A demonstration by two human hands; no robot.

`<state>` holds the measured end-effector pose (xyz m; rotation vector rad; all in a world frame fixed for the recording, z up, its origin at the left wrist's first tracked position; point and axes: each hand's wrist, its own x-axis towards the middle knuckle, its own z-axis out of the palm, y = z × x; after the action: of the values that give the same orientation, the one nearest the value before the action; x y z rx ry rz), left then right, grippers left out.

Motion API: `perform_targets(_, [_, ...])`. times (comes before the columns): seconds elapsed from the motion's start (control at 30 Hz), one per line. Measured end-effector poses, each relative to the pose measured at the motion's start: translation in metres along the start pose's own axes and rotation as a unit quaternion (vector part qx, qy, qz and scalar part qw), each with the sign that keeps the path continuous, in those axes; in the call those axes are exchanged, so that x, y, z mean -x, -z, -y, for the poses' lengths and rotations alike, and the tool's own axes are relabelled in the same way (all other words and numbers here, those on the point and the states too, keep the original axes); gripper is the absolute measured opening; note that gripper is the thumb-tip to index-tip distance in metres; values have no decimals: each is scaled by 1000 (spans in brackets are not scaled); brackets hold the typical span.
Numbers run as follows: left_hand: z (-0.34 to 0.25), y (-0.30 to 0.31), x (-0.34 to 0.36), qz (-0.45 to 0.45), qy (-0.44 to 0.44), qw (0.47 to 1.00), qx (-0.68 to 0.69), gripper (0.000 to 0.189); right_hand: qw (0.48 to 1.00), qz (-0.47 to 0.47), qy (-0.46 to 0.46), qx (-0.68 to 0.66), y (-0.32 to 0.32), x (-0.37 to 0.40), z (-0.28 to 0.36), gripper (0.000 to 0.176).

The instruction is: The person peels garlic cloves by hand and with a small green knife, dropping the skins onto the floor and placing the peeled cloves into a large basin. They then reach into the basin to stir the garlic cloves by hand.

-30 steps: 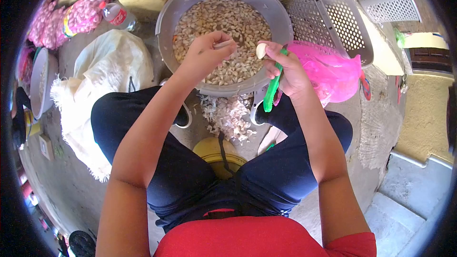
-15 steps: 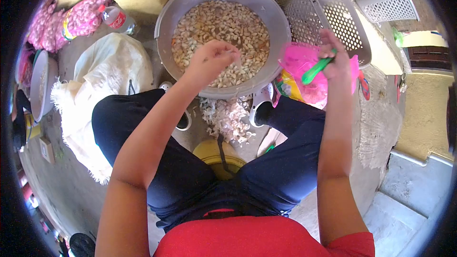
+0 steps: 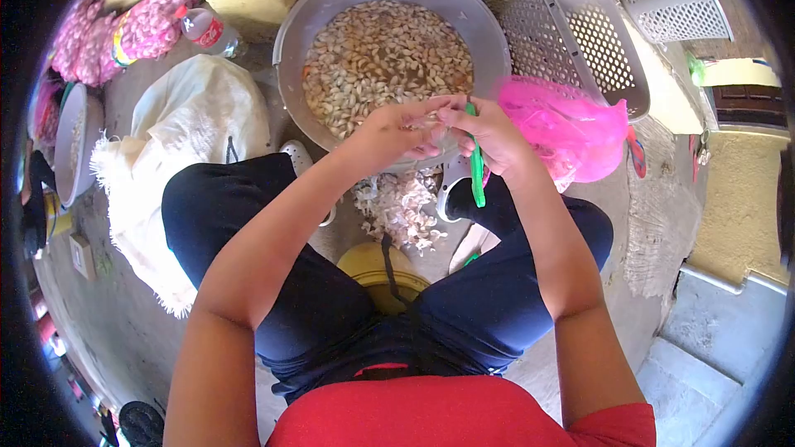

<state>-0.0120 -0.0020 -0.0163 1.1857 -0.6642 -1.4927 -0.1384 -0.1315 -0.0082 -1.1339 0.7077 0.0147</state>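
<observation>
My left hand (image 3: 389, 134) is closed on a small pale piece that looks like a garlic clove (image 3: 428, 121), partly hidden by fingers. My right hand (image 3: 497, 136) touches it from the other side and grips a small knife by its green handle (image 3: 478, 175), which points down towards me; the blade is hard to make out. Both hands meet above the near rim of a large grey basin (image 3: 291, 87). Many peeled garlic cloves (image 3: 385, 45) lie in water inside it. Below, garlic skins (image 3: 399, 211) are heaped on the floor between my shoes.
A pink plastic bag (image 3: 571, 132) lies right of the basin, before a perforated grey basket (image 3: 538, 41). To the left are a white woven sack (image 3: 195, 116), a cola bottle (image 3: 203, 31), pink net bags of garlic (image 3: 153, 25) and another basin (image 3: 68, 149). A yellow container (image 3: 373, 269) sits between my legs.
My right hand has swung left from over the pink bag to meet my left hand, bringing the green-handled knife along. My left hand has shifted slightly right and towards me.
</observation>
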Motion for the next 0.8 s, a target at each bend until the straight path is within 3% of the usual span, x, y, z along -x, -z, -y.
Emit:
perform_targets(0.1, [9, 10, -5, -1, -111, 975, -190, 56, 999, -2, -12, 45, -7, 0, -7, 29])
perform_targets(0.2, [-2, 8, 3, -7, -63, 954, -293, 61, 983, 6, 15, 180, -10, -2, -14, 24])
perform_targets(0.3, [-13, 26, 11, 52, -82, 918, -385, 61, 943, 23, 71, 323, -7, -13, -27, 18])
perform_targets(0.37, [-7, 72, 9, -40, -71, 874, -479, 54, 867, 38, 147, 474, -4, -27, -40, 17])
perform_targets(0.43, [-12, 109, 8, -196, -139, 782, -575, 48, 828, 84, 79, 549, -17, -27, -43, 19])
perform_targets(0.53, [-22, 112, 15, -271, -117, 792, -535, 38, 744, 174, 51, 643, -34, -27, -58, 21])
perform_targets(0.57, [-18, 113, 14, -245, -95, 815, -516, 36, 711, 207, 54, 670, -40, -26, -64, 22])
perform_targets(0.63, [-4, 116, 8, -192, -49, 857, -475, 33, 703, 230, 81, 668, -51, -22, -69, 18])
perform_targets(0.8, [16, 115, -2, -180, 17, 810, -558, 35, 675, 252, 92, 687, -75, -19, -70, 16])
